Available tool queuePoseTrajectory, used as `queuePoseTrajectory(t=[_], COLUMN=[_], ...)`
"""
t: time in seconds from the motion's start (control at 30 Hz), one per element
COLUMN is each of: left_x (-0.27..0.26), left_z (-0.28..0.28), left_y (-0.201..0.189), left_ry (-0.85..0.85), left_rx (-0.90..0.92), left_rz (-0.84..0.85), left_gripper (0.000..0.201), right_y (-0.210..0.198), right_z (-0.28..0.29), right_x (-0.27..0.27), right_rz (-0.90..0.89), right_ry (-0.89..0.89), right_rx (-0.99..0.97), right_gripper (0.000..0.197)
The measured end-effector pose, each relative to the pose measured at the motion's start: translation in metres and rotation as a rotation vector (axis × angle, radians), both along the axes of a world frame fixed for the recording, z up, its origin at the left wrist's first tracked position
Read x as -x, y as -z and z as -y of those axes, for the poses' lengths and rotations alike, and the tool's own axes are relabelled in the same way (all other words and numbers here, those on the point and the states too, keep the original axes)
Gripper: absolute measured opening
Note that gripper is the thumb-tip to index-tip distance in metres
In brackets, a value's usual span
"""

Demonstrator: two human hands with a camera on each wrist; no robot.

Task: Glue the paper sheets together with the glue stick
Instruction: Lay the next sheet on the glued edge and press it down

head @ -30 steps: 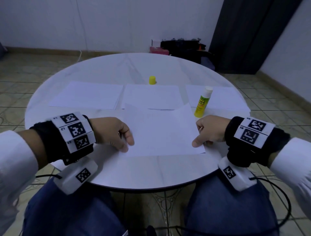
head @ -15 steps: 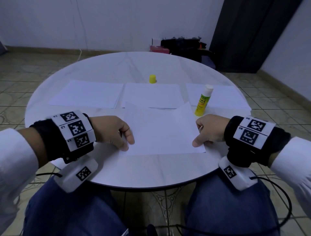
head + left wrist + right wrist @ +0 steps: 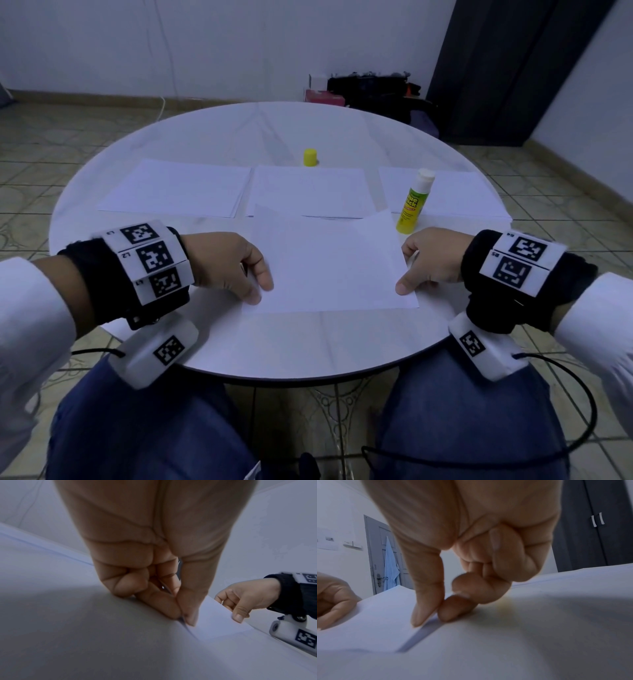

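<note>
Round white marble-look bench [image 3: 212, 137], front rim just ahead of the knees.

White paper sheet [image 3: 329, 263] lying slightly skewed at the near centre of the bench. Left hand [image 3: 226, 263] at the sheet's left edge: thumb on top, index finger under, edge pinched in the grip; other fingers curled. Right hand [image 3: 431, 257] at the sheet's right edge: same pinch, thumb above, fingertip below; edge lifted slightly off the bench in the right wrist view.

Beyond the sheet, a row of three white paper stacks: left stack [image 3: 178, 186], middle stack [image 3: 308, 188] with its near edge overlapped by the sheet's far edge, right stack [image 3: 455, 193].

Yellow-green glue stick [image 3: 412, 205], uncapped, white tip up, upright just beyond the sheet's far right corner, near the right hand. Small yellow cap [image 3: 310, 157] upright behind the middle stack, well apart from the sheet.

Bare bench strip between the sheet's near edge and the front rim; far half of the bench behind the cap also bare.
</note>
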State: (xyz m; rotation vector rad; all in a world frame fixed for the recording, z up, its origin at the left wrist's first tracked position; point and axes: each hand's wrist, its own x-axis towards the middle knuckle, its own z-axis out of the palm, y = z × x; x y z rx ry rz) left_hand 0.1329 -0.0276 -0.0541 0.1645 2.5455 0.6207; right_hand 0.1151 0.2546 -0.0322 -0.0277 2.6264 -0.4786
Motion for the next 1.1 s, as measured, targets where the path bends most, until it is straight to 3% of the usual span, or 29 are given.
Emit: queuePoseTrajectory(t=[0.4,0.6,0.77,0.9,0.97,1.1], left_x=[0.002,0.007,0.006,0.014,0.021,0.033], left_z=[0.001,0.003,-0.004,-0.027,-0.05,-0.11], left_y=[0.002,-0.002,-0.011,-0.03,-0.037,-0.03], left_ry=[0.017,0.03,0.053,0.194,0.236,0.317], left_rx=[0.024,0.134,0.351,0.566,0.579,0.478], left_rz=[-0.01,0.018,0.019,-0.052,-0.126,-0.237], left_gripper=[0.021,0.043,0.051,0.054,0.06,0.096], right_y=[-0.001,-0.004,-0.002,0.0,0.002,0.006], right_z=[0.003,0.005,0.012,0.013,0.013,0.014], right_x=[-0.002,-0.002,0.006,0.015,0.017,0.016], right_rz=[-0.004,-0.041,-0.045,-0.005,-0.006,-0.041], right_ry=[-0.006,-0.047,-0.333,-0.421,-0.435,-0.468], right_rx=[-0.055,-0.139,-0.357,-0.46,-0.482,-0.521], right_gripper=[0.034,0.084,0.075,0.078,0.078,0.074])
